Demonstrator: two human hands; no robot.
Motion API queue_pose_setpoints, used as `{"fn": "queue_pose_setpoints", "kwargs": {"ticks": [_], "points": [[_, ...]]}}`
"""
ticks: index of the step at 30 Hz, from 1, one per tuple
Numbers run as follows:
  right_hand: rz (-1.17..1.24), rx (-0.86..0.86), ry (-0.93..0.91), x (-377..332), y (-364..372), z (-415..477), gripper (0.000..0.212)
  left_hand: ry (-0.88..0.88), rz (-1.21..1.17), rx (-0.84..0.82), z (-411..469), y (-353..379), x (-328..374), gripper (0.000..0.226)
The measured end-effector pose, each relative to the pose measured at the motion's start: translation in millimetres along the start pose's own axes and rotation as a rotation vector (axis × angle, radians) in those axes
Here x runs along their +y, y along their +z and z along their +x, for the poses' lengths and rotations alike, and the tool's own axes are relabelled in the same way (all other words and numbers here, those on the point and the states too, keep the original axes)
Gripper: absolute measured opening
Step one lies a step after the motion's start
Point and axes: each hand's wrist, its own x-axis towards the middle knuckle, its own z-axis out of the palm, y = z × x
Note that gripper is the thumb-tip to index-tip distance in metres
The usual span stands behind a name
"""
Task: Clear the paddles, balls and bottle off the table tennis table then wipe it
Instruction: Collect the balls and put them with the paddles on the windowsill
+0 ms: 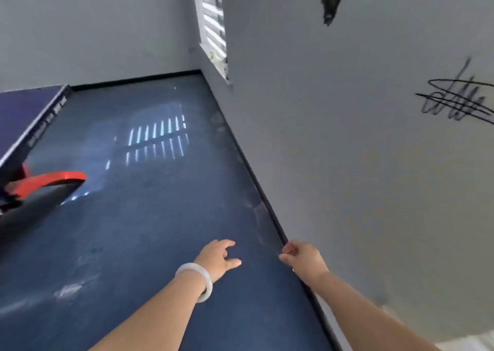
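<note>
Blue-topped, the table tennis table shows only a corner at the far left, well apart from the person's left hand (a white bangle on its wrist) and right hand, both loose-fingered and holding nothing over the dark floor beside the grey wall.

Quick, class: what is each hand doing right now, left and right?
Left hand: open, fingers spread, holding nothing.
Right hand: open, fingers loosely curled, holding nothing.
</note>
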Motion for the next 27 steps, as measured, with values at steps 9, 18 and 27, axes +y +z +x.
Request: {"fn": "queue_pose_setpoints", "kwargs": {"ticks": [9,18,27], "points": [[-0.076,-0.233,-0.218,-195,154,60,0.013,-0.251,-0.197,0.231,-16,-150,-187,0.055],[-0.19,-0.466,-0.402,-347,277,140,0.008,-0.423,-0.329,0.436,19,-248,-295,0.058],[-0.394,-0.735,-0.7,-509,400,205,0.009,-0.705,-0.497,0.762,-13,-326,-383,0.057]]}}
